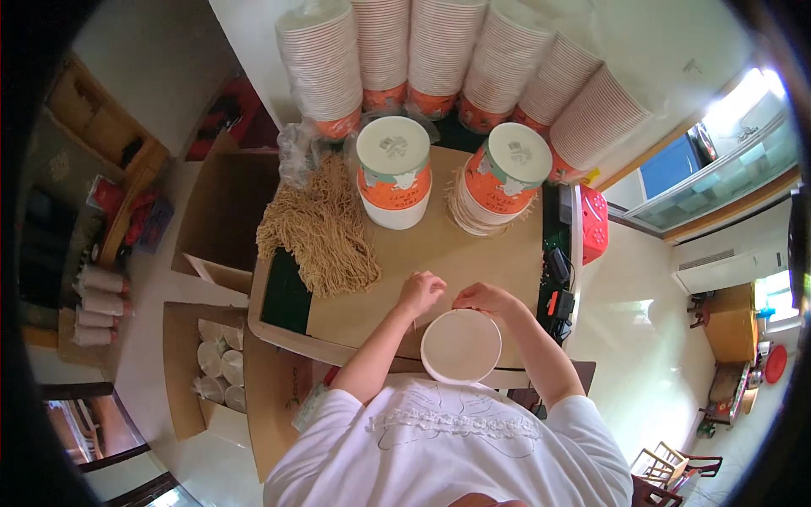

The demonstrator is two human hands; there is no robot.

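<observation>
In the head view, taking its middle as the clock's centre, I see the white round paper bucket (pixel 461 346) at 5 o'clock, mouth upward against the person's shirt, pale interior showing. The right hand (pixel 484 297) has its fingers bent together at the bucket's far rim; I cannot tell whether they pinch the rim or something on it. The left hand (pixel 422 292) is apart from the bucket, fingers curled inward; I cannot tell what they pinch.

At 12 and 2 o'clock I have two upside-down orange, green and white buckets (pixel 395 173) (pixel 508 169), the right one with tan cord (pixel 473 218) around its lower end. A tan twisted-cord heap (pixel 325 232) lies at 10. Tall bucket stacks in clear plastic (pixel 448 51) line the back from 11 to 2. At 8, an open brown cardboard box (pixel 182 372) holds white wrapped cylinders (pixel 221 363).

The dark green surface (pixel 287 291) carries a brown cardboard sheet (pixel 422 253). Pale floor (pixel 634 329) spreads from 3 to 4, with wooden chairs (pixel 663 465) at 4.
</observation>
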